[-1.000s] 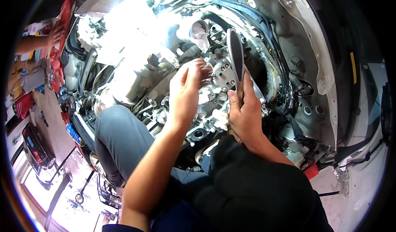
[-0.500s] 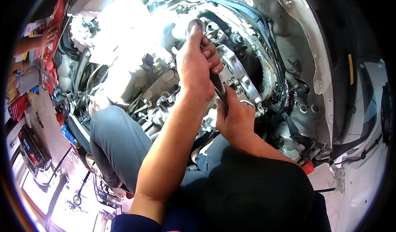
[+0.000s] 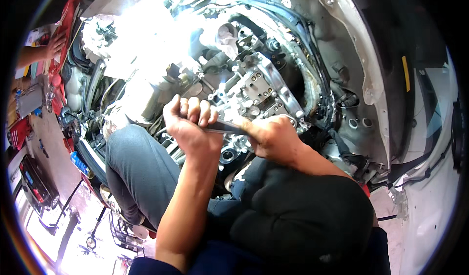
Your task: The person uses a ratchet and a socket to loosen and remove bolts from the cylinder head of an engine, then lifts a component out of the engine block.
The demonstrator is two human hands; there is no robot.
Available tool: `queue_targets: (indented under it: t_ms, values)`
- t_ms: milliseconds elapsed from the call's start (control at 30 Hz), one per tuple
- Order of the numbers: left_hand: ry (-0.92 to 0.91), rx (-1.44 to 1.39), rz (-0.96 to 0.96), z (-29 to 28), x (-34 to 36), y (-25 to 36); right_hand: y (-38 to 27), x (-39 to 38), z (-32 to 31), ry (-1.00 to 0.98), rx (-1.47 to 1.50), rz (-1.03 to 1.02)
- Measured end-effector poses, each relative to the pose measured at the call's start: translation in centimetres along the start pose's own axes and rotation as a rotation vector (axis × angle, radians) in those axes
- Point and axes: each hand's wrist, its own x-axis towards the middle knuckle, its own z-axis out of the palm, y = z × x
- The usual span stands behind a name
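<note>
In front of my knees, both hands are on a long grey metal bar (image 3: 226, 127) that looks like a wrench handle. It lies nearly level across the engine. The fingers of my left hand (image 3: 191, 123) are wrapped round its left part, the palm side partly turned up. Closed over the right end is my right hand (image 3: 274, 136), next to the cylinder head. Where the bar's head engages, if at all, is hidden by my hands. The exposed cylinder head (image 3: 256, 87), with bolts and metal blocks, lies just beyond them.
A rail-like metal part (image 3: 281, 87) and a wiring harness (image 3: 312, 45) run along the right of the engine. Strong glare washes out the far left. Another person's hand (image 3: 56, 45) rests on the red front panel (image 3: 57, 87). A blue can (image 3: 81, 163) stands at the left.
My left hand has swung toward me and to the left, turning the bar from steep to nearly level. My right hand stays at its end, slightly lower.
</note>
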Motion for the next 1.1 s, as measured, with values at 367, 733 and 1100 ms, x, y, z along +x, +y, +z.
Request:
queue_targets:
  t_ms: [367,733,1100]
  values:
    - [0.524,-0.034,-0.186,-8.0,-7.4,2.0,0.7,0.4,-0.3,-0.211,-0.080,-0.370]
    - [-0.105,0.089,-0.186,4.9,-0.9,3.6,-0.6,2.2,-1.8,0.352,0.195,0.082]
    - [-0.193,0.352,-0.195,6.9,4.7,1.8,-1.3,3.6,1.1,0.444,0.248,0.443]
